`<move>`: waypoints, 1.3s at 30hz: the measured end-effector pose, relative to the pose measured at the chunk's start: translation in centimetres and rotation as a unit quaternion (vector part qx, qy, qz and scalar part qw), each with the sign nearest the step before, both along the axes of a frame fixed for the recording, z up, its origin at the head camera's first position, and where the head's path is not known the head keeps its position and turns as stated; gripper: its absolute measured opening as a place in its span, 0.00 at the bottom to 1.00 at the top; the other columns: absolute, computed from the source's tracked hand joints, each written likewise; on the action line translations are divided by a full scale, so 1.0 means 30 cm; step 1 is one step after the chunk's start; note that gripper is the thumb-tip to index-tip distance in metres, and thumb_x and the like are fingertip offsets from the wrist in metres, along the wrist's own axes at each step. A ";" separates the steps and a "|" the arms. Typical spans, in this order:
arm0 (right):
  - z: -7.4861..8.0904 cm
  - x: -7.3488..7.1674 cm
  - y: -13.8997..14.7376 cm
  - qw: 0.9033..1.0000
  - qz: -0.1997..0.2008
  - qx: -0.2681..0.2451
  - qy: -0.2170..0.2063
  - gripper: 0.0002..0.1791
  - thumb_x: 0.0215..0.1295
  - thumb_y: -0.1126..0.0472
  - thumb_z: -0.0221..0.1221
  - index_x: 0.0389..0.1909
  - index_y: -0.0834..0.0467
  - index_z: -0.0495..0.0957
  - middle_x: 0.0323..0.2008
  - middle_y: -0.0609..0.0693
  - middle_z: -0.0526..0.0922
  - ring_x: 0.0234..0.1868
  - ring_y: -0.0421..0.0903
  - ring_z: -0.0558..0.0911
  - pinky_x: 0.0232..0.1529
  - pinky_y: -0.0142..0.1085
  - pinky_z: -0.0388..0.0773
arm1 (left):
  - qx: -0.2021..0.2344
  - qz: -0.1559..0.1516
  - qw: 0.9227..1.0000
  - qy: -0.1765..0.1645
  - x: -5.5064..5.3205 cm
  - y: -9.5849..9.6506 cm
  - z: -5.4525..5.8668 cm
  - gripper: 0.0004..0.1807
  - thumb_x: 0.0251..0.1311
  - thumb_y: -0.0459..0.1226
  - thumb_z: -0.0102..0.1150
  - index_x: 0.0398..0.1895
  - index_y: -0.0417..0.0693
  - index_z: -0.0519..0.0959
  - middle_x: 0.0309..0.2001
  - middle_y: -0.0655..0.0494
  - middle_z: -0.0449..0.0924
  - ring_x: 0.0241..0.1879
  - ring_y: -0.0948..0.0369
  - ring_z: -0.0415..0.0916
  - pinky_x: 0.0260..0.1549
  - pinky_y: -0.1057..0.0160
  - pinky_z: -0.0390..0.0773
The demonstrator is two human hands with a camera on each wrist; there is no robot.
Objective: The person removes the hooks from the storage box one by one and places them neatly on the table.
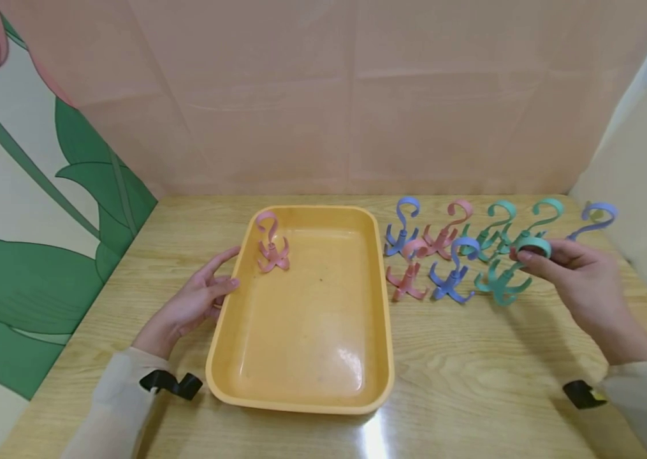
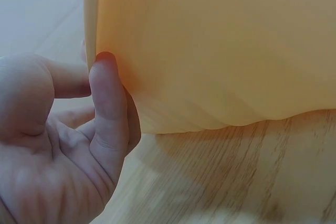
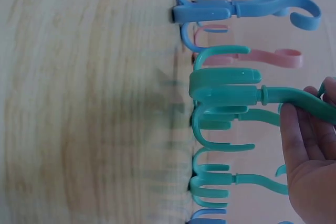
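My left hand (image 1: 199, 296) grips the left wall of a yellow plastic tray (image 1: 300, 408), thumb at the rim; the left wrist view shows its fingers against the tray's side (image 2: 220, 51). Inside the tray's far left corner stands a pink multi-prong hook hanger (image 1: 273, 255). With thumb and fingers, my right hand (image 1: 581, 274) pinches the curled top of a green hook hanger (image 1: 503, 280), its prongs pointing up. The right wrist view also shows this green hanger (image 3: 226, 95) held upright; whether its base touches the table cannot be told.
Right of the tray, blue, pink and green hangers stand in two rows, among them a front blue one (image 1: 452, 280), a front pink one (image 1: 407, 284) and a blue one (image 1: 598, 213) partly behind my right hand. A pink sheet (image 1: 352, 102) rises behind the wooden table (image 1: 455, 382).
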State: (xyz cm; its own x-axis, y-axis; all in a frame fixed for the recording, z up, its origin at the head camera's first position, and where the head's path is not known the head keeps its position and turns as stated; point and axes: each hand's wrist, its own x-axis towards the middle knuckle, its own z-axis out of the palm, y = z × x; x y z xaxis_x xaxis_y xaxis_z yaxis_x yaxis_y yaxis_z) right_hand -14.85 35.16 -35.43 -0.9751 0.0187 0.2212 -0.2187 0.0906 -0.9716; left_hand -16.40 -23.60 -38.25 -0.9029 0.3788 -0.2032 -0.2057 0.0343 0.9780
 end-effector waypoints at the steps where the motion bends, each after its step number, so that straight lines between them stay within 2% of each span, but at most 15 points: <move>1: -0.004 0.000 0.001 1.000 -0.001 0.001 -0.002 0.12 0.66 0.72 0.63 0.49 0.71 0.81 0.41 0.49 0.89 0.43 0.39 0.87 0.43 0.25 0.81 | 0.000 0.000 1.000 0.000 0.000 0.000 0.000 0.37 0.76 0.35 0.48 0.82 0.59 0.46 0.47 0.36 0.80 0.30 0.55 0.85 0.26 0.56 0.86; 7: -0.022 -0.003 -0.007 1.000 -0.024 -0.010 -0.011 0.11 0.64 0.72 0.65 0.47 0.70 0.83 0.39 0.49 0.89 0.40 0.39 0.88 0.41 0.25 0.82 | 0.002 0.001 1.000 0.001 0.001 -0.003 -0.002 0.37 0.76 0.34 0.48 0.82 0.59 0.46 0.46 0.37 0.81 0.29 0.55 0.85 0.25 0.57 0.86; 14: -0.025 -0.002 -0.037 0.995 -0.056 -0.078 -0.022 0.10 0.60 0.73 0.68 0.43 0.69 0.84 0.35 0.49 0.89 0.36 0.40 0.88 0.40 0.30 0.83 | 0.004 0.001 1.000 0.001 0.002 -0.003 -0.003 0.37 0.77 0.34 0.47 0.82 0.58 0.45 0.45 0.38 0.81 0.29 0.56 0.84 0.26 0.57 0.86; 17: -0.027 -0.003 -0.046 0.994 -0.068 -0.087 -0.025 0.10 0.59 0.73 0.69 0.42 0.69 0.85 0.35 0.48 0.89 0.35 0.40 0.88 0.40 0.30 0.83 | 0.002 0.002 1.000 0.001 0.000 -0.001 -0.002 0.37 0.77 0.34 0.47 0.82 0.59 0.45 0.45 0.38 0.81 0.29 0.56 0.84 0.26 0.57 0.86; 25: -0.037 -0.006 -0.051 0.993 -0.086 -0.066 -0.042 0.11 0.59 0.71 0.70 0.43 0.66 0.85 0.36 0.45 0.89 0.36 0.37 0.87 0.41 0.27 0.82 | -0.001 0.003 1.000 0.000 -0.004 -0.001 -0.005 0.36 0.77 0.34 0.47 0.82 0.60 0.46 0.45 0.38 0.81 0.29 0.55 0.85 0.26 0.57 0.86; 39: -0.039 0.003 -0.049 0.994 -0.093 -0.044 -0.045 0.13 0.58 0.69 0.71 0.43 0.65 0.84 0.36 0.42 0.89 0.36 0.36 0.87 0.41 0.25 0.81 | -0.004 0.004 1.000 0.001 -0.005 -0.002 -0.009 0.37 0.76 0.35 0.48 0.82 0.60 0.46 0.47 0.37 0.81 0.29 0.56 0.84 0.25 0.58 0.86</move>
State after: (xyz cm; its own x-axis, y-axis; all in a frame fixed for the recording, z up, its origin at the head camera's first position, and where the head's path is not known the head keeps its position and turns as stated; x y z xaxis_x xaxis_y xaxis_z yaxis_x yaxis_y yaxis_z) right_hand -14.76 33.69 -36.59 -0.9684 0.2166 0.1234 -0.1186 0.0351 -0.9923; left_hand -16.53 -23.67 -38.51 -0.9063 0.3702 -0.2038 -0.2035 0.0402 0.9782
